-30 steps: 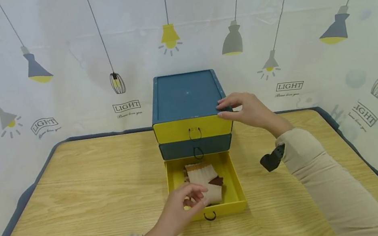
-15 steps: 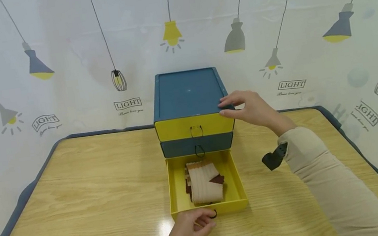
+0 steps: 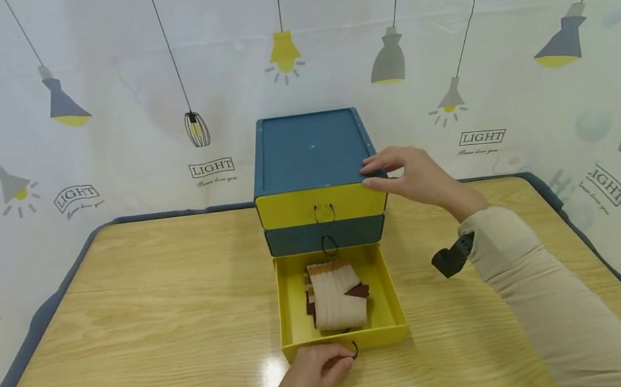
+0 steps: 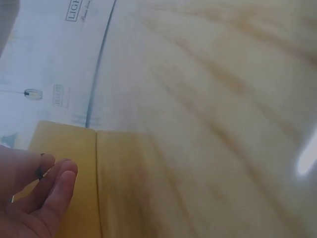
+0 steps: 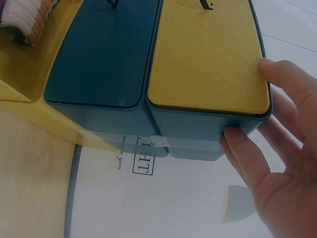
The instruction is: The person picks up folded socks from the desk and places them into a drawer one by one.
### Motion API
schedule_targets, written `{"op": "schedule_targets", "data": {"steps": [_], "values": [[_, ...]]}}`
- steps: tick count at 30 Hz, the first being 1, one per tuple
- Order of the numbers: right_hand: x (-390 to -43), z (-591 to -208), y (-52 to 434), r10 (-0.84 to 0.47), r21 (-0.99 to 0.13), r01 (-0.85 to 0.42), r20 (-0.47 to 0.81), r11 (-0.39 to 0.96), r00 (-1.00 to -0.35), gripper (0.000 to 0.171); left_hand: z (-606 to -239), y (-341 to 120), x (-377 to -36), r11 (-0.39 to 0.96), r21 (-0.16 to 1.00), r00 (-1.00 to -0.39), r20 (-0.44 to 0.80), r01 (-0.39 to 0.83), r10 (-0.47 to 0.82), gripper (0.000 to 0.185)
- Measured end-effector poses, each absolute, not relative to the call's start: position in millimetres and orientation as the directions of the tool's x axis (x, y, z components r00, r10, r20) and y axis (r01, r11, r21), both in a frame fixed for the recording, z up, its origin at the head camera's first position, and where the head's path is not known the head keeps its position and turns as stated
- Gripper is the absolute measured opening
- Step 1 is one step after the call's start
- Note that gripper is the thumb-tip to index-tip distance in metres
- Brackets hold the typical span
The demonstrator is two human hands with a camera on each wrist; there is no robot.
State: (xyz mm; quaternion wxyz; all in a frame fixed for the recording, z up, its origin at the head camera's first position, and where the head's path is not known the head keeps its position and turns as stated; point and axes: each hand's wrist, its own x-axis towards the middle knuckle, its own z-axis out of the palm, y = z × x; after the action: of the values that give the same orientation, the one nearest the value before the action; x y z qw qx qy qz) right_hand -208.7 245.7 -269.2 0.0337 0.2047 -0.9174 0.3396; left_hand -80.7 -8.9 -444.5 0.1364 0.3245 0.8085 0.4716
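A blue cabinet with three drawers stands at the back of the wooden table. Its yellow bottom drawer is pulled out and holds a folded cream and brown cloth. My left hand is at the drawer's front, fingertips pinching the black ring handle. In the left wrist view the curled left hand lies against the yellow drawer front. My right hand grips the cabinet's top right front corner. Close up, the right hand wraps that corner beside the shut top yellow drawer.
The middle blue drawer is shut, with its own ring handle. A white curtain with lamp prints hangs close behind the table. A dark border runs along the table's edges. A black wrist camera sits on the right sleeve.
My left hand has come out of the open drawer, leaving the cloth inside, and moved to the ring handle on the drawer's front. The right hand has stayed on the cabinet's corner.
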Motion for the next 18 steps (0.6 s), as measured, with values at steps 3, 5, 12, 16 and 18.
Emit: {"op": "schedule_targets", "data": {"steps": [3, 5, 12, 16, 18], "values": [[-209, -269, 246, -0.354, -0.608, -0.400, 0.203, 0.685, -0.913, 0.029, -443, -9, -83, 0.358, 0.837, -0.750, 0.092, 0.414, 0.655, 0.017], [-209, -269, 246, -0.354, -0.607, -0.402, 0.204, 0.685, -0.913, 0.028, -442, -8, -85, 0.372, 0.829, -0.756, 0.090, 0.418, 0.648, 0.016], [-208, -268, 246, -0.356, -0.605, -0.404, 0.204, 0.687, -0.912, 0.029, -440, -7, -102, 0.407, 0.826, -0.786, 0.068, 0.390, 0.615, 0.015], [-208, -268, 247, -0.355, -0.606, -0.403, 0.206, 0.685, -0.912, 0.029, -441, -8, -116, 0.406, 0.833, -0.802, 0.072, 0.375, 0.593, 0.016], [-209, -268, 247, -0.352, -0.608, -0.402, 0.206, 0.685, -0.913, 0.028, -441, -8, -124, 0.405, 0.835, -0.810, 0.080, 0.373, 0.581, 0.017]]}}
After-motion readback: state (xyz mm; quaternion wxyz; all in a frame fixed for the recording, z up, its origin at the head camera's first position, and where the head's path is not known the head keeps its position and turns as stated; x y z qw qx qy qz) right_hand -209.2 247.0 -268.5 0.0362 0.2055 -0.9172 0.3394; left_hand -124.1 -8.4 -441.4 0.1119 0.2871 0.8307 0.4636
